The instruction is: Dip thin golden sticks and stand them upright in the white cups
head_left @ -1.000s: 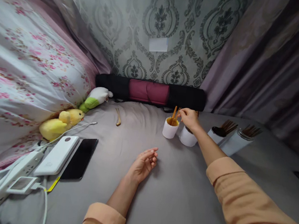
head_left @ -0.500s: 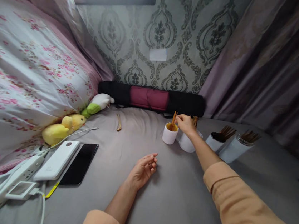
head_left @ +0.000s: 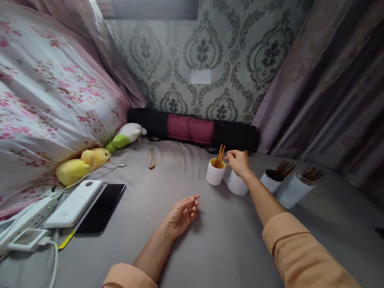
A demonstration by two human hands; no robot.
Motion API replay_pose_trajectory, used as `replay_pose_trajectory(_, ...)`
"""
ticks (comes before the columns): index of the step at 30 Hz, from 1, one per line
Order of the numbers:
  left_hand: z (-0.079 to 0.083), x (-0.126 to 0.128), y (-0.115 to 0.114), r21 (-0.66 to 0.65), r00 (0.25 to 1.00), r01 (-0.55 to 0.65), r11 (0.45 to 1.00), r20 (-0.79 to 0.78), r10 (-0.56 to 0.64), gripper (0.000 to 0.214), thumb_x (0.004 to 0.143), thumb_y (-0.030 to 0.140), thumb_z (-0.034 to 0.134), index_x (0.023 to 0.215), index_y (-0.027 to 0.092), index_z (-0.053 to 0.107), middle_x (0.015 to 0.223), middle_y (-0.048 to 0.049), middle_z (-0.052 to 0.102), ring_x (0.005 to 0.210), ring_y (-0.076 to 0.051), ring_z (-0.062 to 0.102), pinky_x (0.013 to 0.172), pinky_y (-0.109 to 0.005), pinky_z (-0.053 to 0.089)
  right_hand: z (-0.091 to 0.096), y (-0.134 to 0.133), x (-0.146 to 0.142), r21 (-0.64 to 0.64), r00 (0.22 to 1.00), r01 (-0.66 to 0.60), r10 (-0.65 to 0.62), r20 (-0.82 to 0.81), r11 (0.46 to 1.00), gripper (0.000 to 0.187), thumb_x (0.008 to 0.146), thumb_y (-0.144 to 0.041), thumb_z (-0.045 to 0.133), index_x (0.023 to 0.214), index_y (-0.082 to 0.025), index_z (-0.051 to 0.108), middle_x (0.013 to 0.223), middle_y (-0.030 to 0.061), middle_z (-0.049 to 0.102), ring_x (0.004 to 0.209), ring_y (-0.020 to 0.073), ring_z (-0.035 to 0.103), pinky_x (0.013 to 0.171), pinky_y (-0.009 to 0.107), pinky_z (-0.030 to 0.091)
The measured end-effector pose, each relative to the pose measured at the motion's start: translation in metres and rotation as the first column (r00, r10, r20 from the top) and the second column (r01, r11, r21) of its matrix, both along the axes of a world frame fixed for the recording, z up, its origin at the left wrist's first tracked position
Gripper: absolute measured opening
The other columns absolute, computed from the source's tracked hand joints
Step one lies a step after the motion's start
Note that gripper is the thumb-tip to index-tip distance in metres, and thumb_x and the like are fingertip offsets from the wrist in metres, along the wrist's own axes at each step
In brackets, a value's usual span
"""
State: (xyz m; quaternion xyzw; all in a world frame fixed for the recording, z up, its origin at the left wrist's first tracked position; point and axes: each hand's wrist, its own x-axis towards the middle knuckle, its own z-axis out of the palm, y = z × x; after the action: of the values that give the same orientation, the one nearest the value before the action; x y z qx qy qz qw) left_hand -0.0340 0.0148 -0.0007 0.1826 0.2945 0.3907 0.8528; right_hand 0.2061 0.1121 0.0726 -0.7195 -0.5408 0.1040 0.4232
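Observation:
A small white cup (head_left: 215, 176) with a yellow inside holds a few upright orange-brown sticks that look like chopsticks (head_left: 220, 153). My right hand (head_left: 239, 162) hovers just right of them, fingertips slightly apart from the sticks and nothing visible in its bent fingers. Under that hand stands a wider white container (head_left: 237, 184), whose own sticks are partly hidden behind my knuckles. Nearer to me, my left hand (head_left: 181, 214) rests on the grey sheet, palm turned inward, fingers loosely curled and holding nothing.
Two more containers with dark sticks, a shorter one (head_left: 271, 182) and a clear-rimmed jar (head_left: 296, 193), stand at right. A slim brownish V-shaped item (head_left: 152, 159) lies left. A phone (head_left: 101, 210), power bank (head_left: 74, 204), power strip (head_left: 11, 239) and plush toys (head_left: 82, 164) line the left side.
My right hand has drawn slightly away from the sticks, which now stand free in the small cup. My left hand stays on the sheet. The view has tilted up a little.

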Motion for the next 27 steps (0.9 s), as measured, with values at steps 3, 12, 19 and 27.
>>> replay_pose_trajectory(3, -0.002, -0.001, 0.001, 0.017, 1.0, 0.004, 1.0, 0.019, -0.004, 0.025, 0.074, 0.014, 0.06, 0.098, 0.008, 0.057, 0.072, -0.0026, 0.055, 0.055, -0.004, 0.05, 0.048, -0.015, 0.04, 0.003, -0.007, -0.002, 0.034, 1.0, -0.003, 0.004, -0.016, 0.999, 0.023, 0.076, -0.022, 0.046, 0.087, -0.014, 0.065, 0.076, 0.0056, 0.069, 0.042, 0.0086, 0.056, 0.049, 0.02, 0.044)
replay_pose_trajectory(12, -0.003, -0.002, 0.002, 0.021, 0.999, 0.028, 0.999, 0.035, -0.029, 0.023, 0.075, 0.014, 0.059, 0.098, 0.009, 0.057, 0.073, -0.0031, 0.056, 0.056, -0.004, 0.051, 0.049, -0.015, 0.04, 0.007, -0.032, -0.008, 0.105, 0.991, -0.002, 0.016, -0.133, 0.994, 0.024, 0.078, -0.028, 0.045, 0.085, -0.014, 0.063, 0.076, 0.0058, 0.068, 0.041, 0.0076, 0.053, 0.042, 0.019, 0.041)
replay_pose_trajectory(19, -0.002, -0.002, 0.002, 0.012, 0.998, 0.027, 1.0, 0.055, -0.028, 0.022, 0.075, 0.014, 0.058, 0.096, 0.009, 0.057, 0.072, -0.0028, 0.056, 0.055, -0.004, 0.051, 0.048, -0.015, 0.04, 0.001, -0.055, -0.027, 0.166, 0.953, -0.022, 0.071, -0.294, 0.986, 0.028, 0.079, -0.036, 0.043, 0.082, -0.014, 0.06, 0.07, 0.0048, 0.065, 0.041, 0.0074, 0.05, 0.038, 0.018, 0.037)
replay_pose_trajectory(27, 0.0, -0.002, -0.001, 0.004, 0.998, 0.011, 1.0, 0.066, -0.011, 0.016, 0.076, 0.012, 0.057, 0.091, 0.009, 0.058, 0.07, -0.0032, 0.057, 0.053, -0.004, 0.05, 0.046, -0.014, 0.039, -0.03, -0.076, -0.064, 0.11, 0.894, -0.143, 0.176, -0.412, 0.984, 0.033, 0.078, -0.044, 0.043, 0.075, -0.016, 0.059, 0.061, 0.0014, 0.06, 0.039, 0.007, 0.049, 0.037, 0.018, 0.034)
